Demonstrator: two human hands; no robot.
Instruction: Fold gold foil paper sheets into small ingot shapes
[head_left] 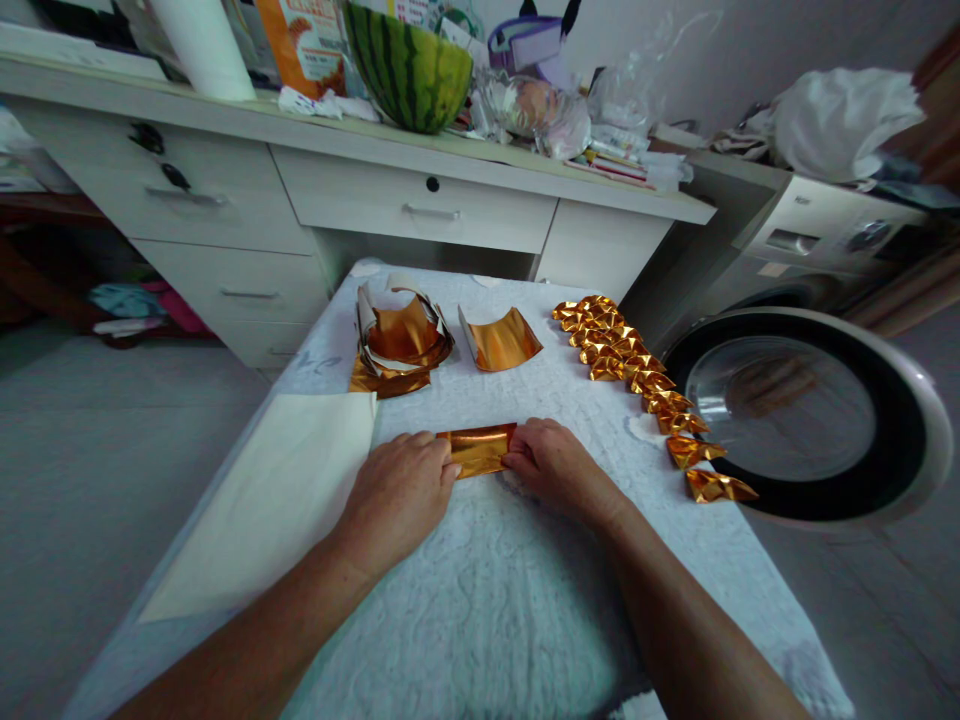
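Note:
A sheet of gold foil paper (pixel 480 450), folded into a narrow strip, lies between my hands over the cloth-covered table. My left hand (pixel 405 485) pinches its left end, thumb along the near edge. At the right end, my right hand (pixel 556 468) grips it the same way with fingers curled. Beyond them rests a single curved gold foil sheet (pixel 504 342). To its left sits a curled stack of gold foil sheets (pixel 397 335). Folded gold foil pieces (pixel 630 360), shaped like ingots, run in rows along the table's right side.
A cream sheet of paper (pixel 277 490) lies at the table's left edge. Behind stands a white desk (pixel 420 195) with drawers, bearing a cut watermelon (pixel 409 70) and plastic bags. The open round door (pixel 802 410) of a washing machine is beside the table's right edge.

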